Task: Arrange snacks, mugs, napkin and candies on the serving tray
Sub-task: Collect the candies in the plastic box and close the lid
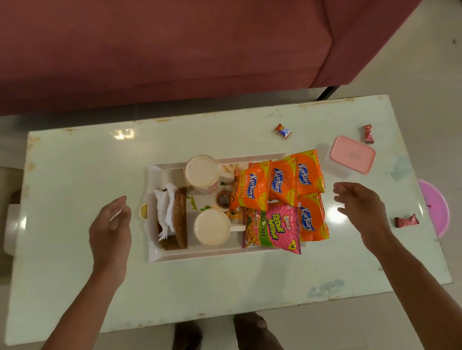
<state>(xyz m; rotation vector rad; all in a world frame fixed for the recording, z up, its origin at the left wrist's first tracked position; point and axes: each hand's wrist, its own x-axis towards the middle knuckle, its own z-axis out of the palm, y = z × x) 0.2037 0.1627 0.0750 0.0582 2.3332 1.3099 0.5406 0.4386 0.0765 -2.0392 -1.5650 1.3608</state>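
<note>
A white serving tray (157, 253) lies in the middle of the table. On it stand two cream mugs (202, 171) (212, 227), a brown holder (180, 216) with white napkins (165, 206), a small bowl (221, 199), several orange Kurkure packets (282, 182) and a pink Bingo packet (272, 229). Three wrapped candies lie on the table outside the tray: one orange (282, 131), two red (367, 133) (405, 220). My left hand (111, 227) hovers open just left of the tray. My right hand (361, 204) hovers open to the right of the packets.
A pink-lidded plastic box (351, 159) sits on the table right of the tray. The pale table (79, 168) ends near my feet. A maroon sofa (151, 39) runs along the far side. A pink stool (436, 207) stands at the table's right end.
</note>
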